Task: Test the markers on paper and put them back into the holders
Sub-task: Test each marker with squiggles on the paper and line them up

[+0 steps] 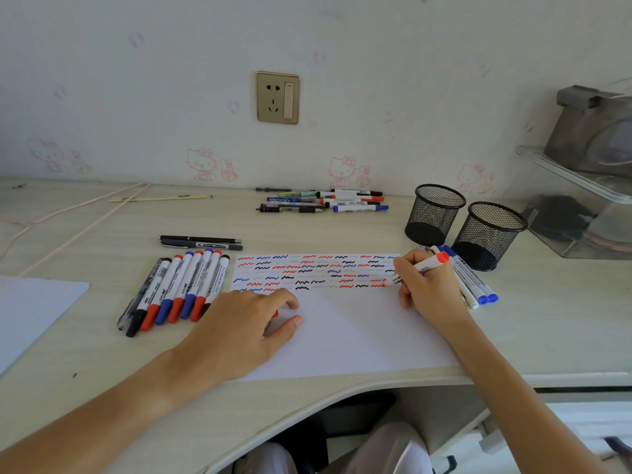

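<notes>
The right hand (427, 289) had its fingers curled round a red marker (419, 268), pinching it in a writing grip; the tip was down on the paper (345, 330) at the right end of the lowest rows of squiggles, and the red end pointed up and to the right. Just beyond its knuckles, a few blue and white markers (473, 285) lay side by side on the desk (102, 364), partly hidden by the hand. Further out the same way stood two black mesh holders (434, 213), close together.

The left hand (239, 333) rested on the sheet's left part, fingers bent loosely, thumb apart from them. Something small and red (275, 314) showed under its fingers; whether they gripped it could not be told. Just to its left lay a row of red, blue and black markers (178, 289), touching one another. Above these lay two dark pens (201, 243), and near the wall a loose group of pens and markers (325, 201).
</notes>
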